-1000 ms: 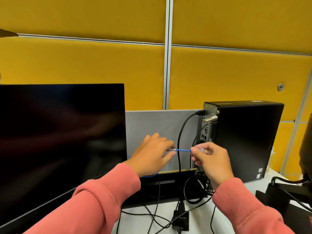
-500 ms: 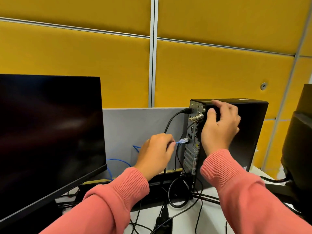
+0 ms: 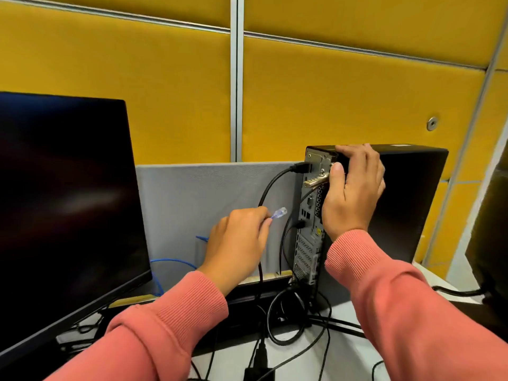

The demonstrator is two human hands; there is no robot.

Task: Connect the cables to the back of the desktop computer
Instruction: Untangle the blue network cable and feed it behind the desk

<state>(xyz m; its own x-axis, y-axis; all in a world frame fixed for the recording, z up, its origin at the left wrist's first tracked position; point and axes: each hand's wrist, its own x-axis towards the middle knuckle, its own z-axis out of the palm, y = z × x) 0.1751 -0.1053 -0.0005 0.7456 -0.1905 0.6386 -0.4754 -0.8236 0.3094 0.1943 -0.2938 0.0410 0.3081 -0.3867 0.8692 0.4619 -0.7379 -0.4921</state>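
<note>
Beside the dark monitor (image 3: pixel 63 204), the left hand (image 3: pixel 236 243) reaches forward, its grip pinching the blue network cable (image 3: pixel 279 213) just short of the rear ports, while the right hand (image 3: pixel 353 191) clasps the upright desktop computer (image 3: pixel 406 199) at its top rear corner.

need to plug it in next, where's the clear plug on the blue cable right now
In the head view, the clear plug sits mid-frame, pinched by the left hand, just left of the desktop computer rear panel and not yet inserted.
</note>
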